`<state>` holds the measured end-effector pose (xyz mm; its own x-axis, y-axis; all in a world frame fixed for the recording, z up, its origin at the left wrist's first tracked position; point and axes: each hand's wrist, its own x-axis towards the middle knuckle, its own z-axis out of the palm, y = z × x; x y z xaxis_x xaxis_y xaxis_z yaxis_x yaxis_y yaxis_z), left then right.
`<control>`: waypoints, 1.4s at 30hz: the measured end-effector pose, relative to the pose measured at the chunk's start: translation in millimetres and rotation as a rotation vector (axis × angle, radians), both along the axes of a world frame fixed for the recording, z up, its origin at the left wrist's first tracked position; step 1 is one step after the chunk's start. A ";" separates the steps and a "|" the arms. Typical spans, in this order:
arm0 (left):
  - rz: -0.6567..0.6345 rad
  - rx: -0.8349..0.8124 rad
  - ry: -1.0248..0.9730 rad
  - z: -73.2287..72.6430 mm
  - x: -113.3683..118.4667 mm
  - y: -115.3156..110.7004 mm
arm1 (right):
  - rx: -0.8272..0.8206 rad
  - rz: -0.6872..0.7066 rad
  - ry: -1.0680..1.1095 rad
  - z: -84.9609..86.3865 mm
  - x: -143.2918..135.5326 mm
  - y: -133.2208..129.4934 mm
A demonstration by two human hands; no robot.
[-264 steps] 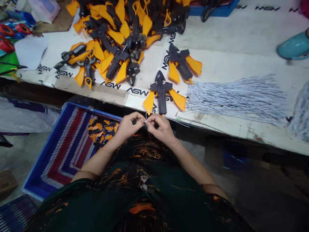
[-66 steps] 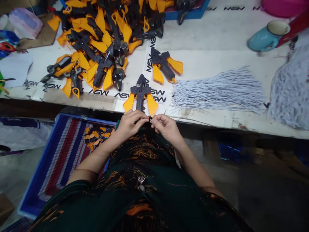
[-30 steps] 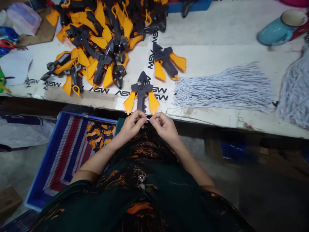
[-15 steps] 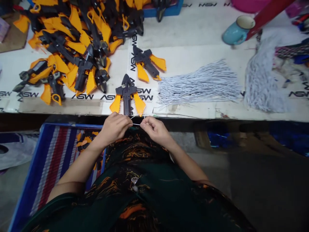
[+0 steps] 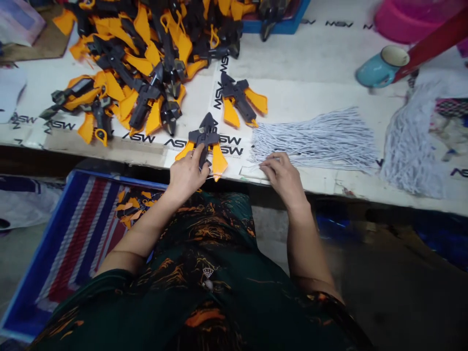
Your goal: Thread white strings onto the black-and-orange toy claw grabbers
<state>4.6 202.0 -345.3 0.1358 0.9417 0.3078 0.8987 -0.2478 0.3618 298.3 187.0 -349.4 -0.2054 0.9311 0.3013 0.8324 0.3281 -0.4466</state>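
Note:
My left hand (image 5: 188, 174) is closed on a black toy part with orange wings (image 5: 207, 137) at the table's front edge, its index finger lying along the black body. A short white cord shows below the part. To the right, my right hand (image 5: 283, 175) has its thumb and fingertips pinched together beside the left end of a bundle of white cords (image 5: 318, 139); what they hold, if anything, is too small to make out. A second black and orange part (image 5: 239, 100) lies behind, touching the bundle's left end.
A heap of black and orange parts (image 5: 142, 97) covers the back left. A blue cup (image 5: 376, 73), a pink container (image 5: 398, 24) and another cord bundle (image 5: 405, 146) are at the right. Below the table's left side stands a blue-rimmed striped tray (image 5: 78, 234).
My hands have moved apart. The left came up onto the black and orange part; the right left the white cord and went right to the bundle. The view has shifted.

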 end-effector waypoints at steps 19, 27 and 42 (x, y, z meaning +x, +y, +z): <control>0.740 -0.255 0.116 -76.7 -192.0 -142.2 | 0.127 -0.002 0.420 -11.8 -53.5 7.5; 0.323 0.197 -0.111 -15.7 -166.7 40.8 | 0.144 0.071 0.594 5.6 -81.5 -26.8; 0.348 0.267 -0.269 6.9 -119.4 87.2 | -0.305 -0.012 0.764 -1.6 -77.7 14.9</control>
